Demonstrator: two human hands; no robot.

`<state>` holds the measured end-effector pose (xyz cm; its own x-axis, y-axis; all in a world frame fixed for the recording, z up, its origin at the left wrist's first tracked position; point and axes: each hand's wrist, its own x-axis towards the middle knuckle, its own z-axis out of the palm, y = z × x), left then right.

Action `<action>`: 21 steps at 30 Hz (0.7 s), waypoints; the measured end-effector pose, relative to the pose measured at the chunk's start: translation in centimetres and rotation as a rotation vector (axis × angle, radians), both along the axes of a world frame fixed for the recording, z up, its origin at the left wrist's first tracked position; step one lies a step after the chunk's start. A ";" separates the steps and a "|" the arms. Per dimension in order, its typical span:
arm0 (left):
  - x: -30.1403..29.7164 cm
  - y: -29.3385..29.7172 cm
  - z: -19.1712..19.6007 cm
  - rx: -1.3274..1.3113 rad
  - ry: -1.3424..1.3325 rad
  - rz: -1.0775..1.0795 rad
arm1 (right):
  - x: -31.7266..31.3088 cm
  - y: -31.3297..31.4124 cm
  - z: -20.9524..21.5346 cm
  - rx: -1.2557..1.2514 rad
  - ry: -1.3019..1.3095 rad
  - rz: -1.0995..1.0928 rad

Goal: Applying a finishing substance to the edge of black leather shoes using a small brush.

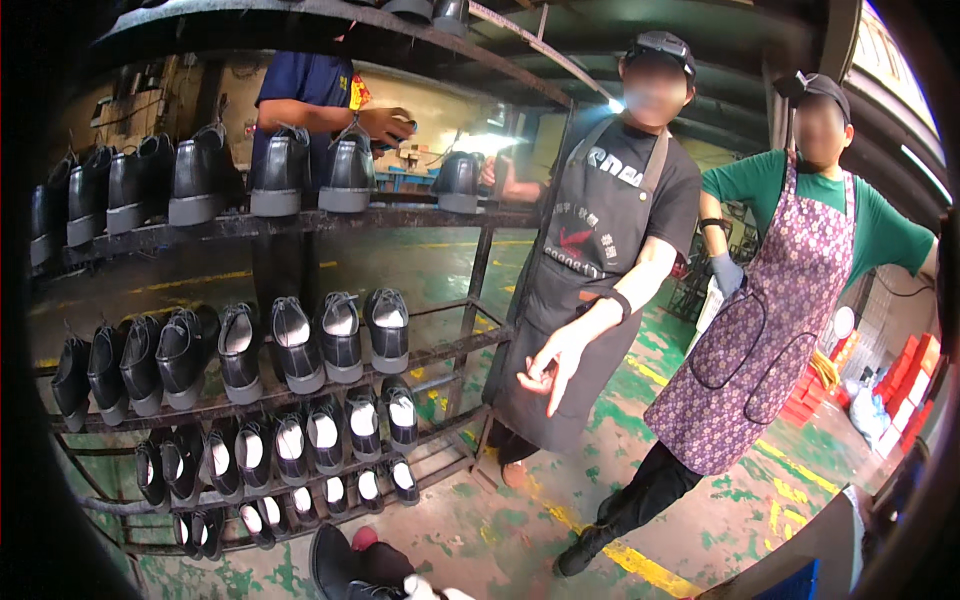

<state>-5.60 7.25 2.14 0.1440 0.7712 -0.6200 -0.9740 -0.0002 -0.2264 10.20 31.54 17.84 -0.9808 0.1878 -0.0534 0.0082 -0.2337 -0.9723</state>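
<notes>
At the lower edge, a white patch (422, 587) looks like part of a gloved hand of mine; which hand, and what its fingers do, I cannot make out. Left of it stands a black shoe (333, 562), partly cut off; whether it is held is hidden. Beside that lie a dark shape and a small reddish one. In front of me, a metal rack (430, 362) carries rows of black lace-up shoes (296, 345) on several levels. Right of the rack, a co-worker in a dark apron holds out a bare hand (552, 368), a finger pointing down.
A second co-worker in a flowered apron (750, 330) stands at the right, gloved hand on hip. Behind the rack, a person in a dark blue shirt (290, 85) handles a dark object. Red boxes (905, 375) are stacked far right. The green floor (590, 480) has yellow lines.
</notes>
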 end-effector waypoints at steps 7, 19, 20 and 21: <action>3.5 2.0 10.6 -0.278 0.840 -0.118 | 0.1 0.7 1.4 -0.346 -0.181 -0.176; 1.9 2.0 10.6 -0.064 1.197 -0.467 | 0.9 1.5 -0.9 -0.480 -0.143 -0.430; 1.6 2.5 10.6 -0.063 1.190 -0.469 | 0.6 1.4 -1.0 -0.508 -0.117 -0.457; 1.4 3.1 10.6 -0.067 1.191 -0.474 | 0.4 1.7 -1.8 -0.473 -0.065 -0.436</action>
<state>-4.21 10.32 12.74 -0.2730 0.7597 -0.5902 -0.4825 0.4226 0.7672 10.63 33.24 16.00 -0.8119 0.5098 -0.2844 -0.1290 -0.6318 -0.7643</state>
